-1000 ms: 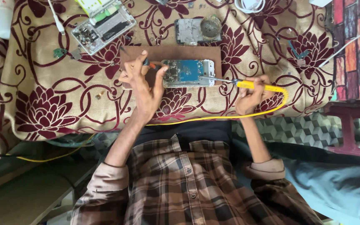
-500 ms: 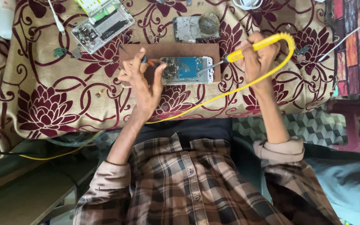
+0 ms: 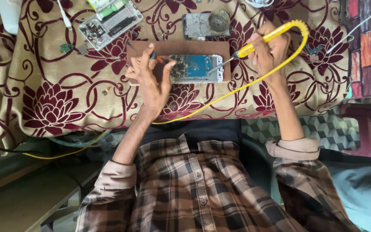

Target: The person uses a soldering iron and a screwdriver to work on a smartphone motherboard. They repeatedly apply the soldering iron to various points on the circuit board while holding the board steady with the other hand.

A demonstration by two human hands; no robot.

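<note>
An opened phone with a blue circuit board lies on a brown wooden board on the flowered cloth. My left hand rests at the phone's left end, thumb against its edge, fingers pinching a small red-tipped tool. My right hand grips a yellow soldering iron; its metal tip touches the phone's right end. A yellow cord loops from the iron across the cloth toward my lap.
A second opened phone lies at the back left, and a grey metal part with a round piece sits behind the board. Small loose parts dot the maroon-flowered cloth. A red patterned surface lies to the right.
My right hand lifted the soldering iron from low at the right up to the phone's right end. The left hand stayed at the phone's left end.
</note>
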